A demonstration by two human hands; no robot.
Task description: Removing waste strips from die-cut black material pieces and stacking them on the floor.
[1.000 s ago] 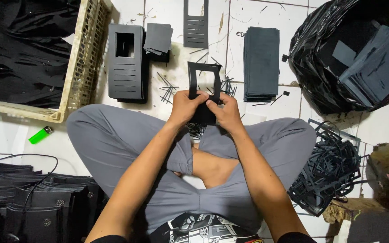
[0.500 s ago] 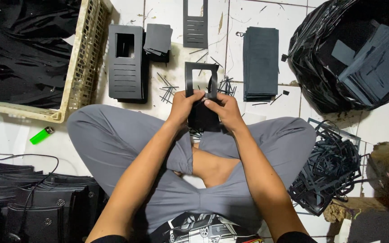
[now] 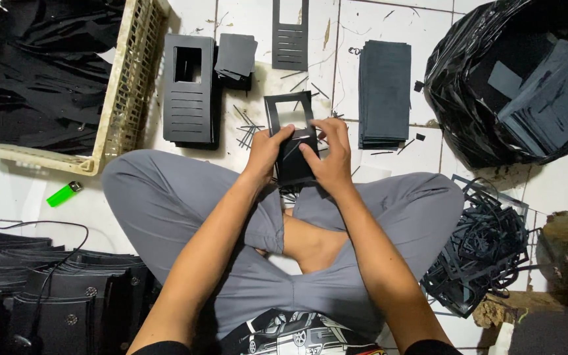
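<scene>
Both hands — left hand (image 3: 267, 150), right hand (image 3: 329, 158) — grip 1 black die-cut panel (image 3: 292, 141), fingers closed on its slots; stripped panels (image 3: 187, 89) stacked, uncut sheets (image 3: 384, 92) waiting.

Bare white tile floor (image 3: 310, 82) shows only in narrow lanes between the stack of cut-out black panels (image 3: 189, 89), the loose slotted panel (image 3: 290, 36) and the stack of plain black sheets (image 3: 384, 92). The cream plastic crate (image 3: 133, 79) walls off the left, the black plastic bag (image 3: 468, 85) the right. Tangled black offcuts (image 3: 488, 243) crowd the right knee.
</scene>
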